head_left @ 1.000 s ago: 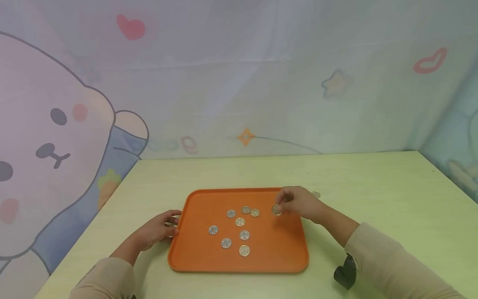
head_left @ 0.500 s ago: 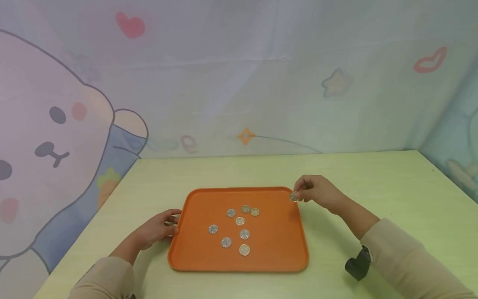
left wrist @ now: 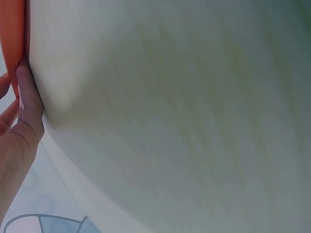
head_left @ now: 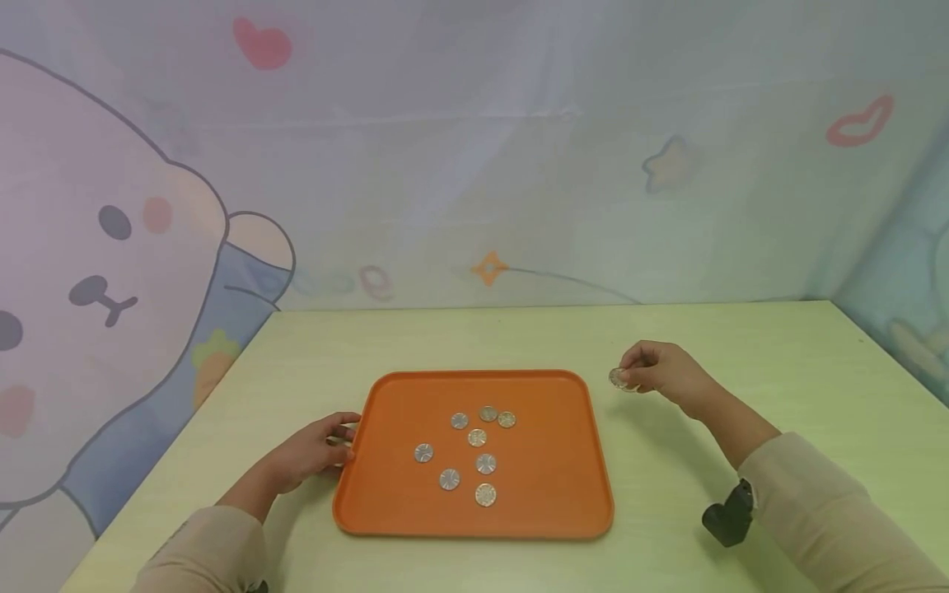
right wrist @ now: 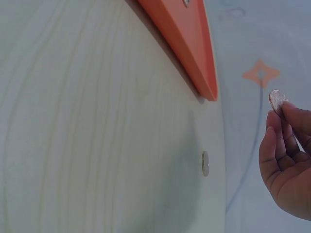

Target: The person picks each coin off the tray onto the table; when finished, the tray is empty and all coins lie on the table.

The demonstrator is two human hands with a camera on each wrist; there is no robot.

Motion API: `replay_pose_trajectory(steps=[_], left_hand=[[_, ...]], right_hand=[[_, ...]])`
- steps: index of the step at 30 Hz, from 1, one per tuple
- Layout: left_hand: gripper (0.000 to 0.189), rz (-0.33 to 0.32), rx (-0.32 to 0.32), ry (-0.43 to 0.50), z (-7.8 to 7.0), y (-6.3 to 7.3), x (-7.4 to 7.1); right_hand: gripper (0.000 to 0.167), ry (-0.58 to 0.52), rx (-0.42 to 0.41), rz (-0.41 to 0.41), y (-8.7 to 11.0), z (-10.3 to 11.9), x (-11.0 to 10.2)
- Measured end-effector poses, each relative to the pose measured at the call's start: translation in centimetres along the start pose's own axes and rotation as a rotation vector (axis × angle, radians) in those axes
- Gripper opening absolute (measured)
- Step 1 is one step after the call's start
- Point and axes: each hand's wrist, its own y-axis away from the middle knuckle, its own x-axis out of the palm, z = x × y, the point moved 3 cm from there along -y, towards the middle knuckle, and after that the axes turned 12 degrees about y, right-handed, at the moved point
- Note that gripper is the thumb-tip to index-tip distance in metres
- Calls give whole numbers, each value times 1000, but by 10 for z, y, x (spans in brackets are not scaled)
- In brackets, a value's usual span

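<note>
An orange tray (head_left: pixel 549 502) lies on the table with several silvery coins on it, among them a coin (head_left: pixel 485 495) near its front edge. My left hand (head_left: pixel 315 451) rests at the tray's left rim, its relaxed fingers touching the edge; the left wrist view shows the thumb (left wrist: pixel 30 90) against the tray's side. To the right of the tray, my right hand (head_left: pixel 667 377) pinches a coin (right wrist: pixel 278 102) between thumb and fingertips, above the table. Below it a second coin (right wrist: pixel 205 163) lies flat on the table, mostly covered by the hand in the head view.
The pale wooden table (head_left: pixel 778 395) extends around the tray. A printed cloth backdrop (head_left: pixel 474 148) with a cartoon bear hangs behind it. A black strap piece (head_left: pixel 730 515) hangs from the right sleeve.
My right hand has carried the pinched coin from above the tray's right part, over its rim, to above the table at the right. The left hand has stayed at the rim.
</note>
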Motion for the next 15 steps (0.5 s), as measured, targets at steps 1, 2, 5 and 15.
replay_pose_trajectory(steps=[1,2,5,15], left_hand=[[52,-5,-4,2,0,0,0],[52,-3,-3,0,0,0,1],[52,2,-4,2,0,0,2],[51,-34,-17,-16,-2,1,4]], right_hand=[[21,4,6,-3,0,-3,-1],[21,8,12,-8,1,-5,-3],[22,20,28,-21,2,-12,-6],[22,24,99,-64,0,-36,-18]])
